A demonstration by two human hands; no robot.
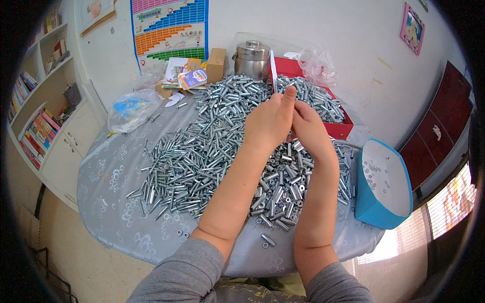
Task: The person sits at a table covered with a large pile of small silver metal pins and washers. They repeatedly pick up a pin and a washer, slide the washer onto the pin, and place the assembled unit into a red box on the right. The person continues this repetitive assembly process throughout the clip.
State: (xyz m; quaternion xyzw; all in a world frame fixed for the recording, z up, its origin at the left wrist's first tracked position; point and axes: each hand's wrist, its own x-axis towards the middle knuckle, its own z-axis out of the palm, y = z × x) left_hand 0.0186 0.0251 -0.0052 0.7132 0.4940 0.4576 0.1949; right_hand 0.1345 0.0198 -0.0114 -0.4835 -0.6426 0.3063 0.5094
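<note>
Both my arms reach over a large heap of silvery metal bolts and sleeves (187,161). My left hand (268,121) is closed, its thumb pointing up. Pressed against it, my right hand (310,131) also has its fingers curled in. Whatever lies between them is hidden by the hands; only a small dark bit shows below the left fingers. Short tube-like sleeves and nuts (288,194) lie beneath and between my forearms. Behind the hands, a red box (338,130) holds more of the bolts.
At the right edge stands a blue box (381,217) with small washers inside. A steel pot (252,58), a cardboard box (216,65), booklets (192,78) and plastic bags (134,108) line the back. A loose sleeve (268,239) lies near the front edge.
</note>
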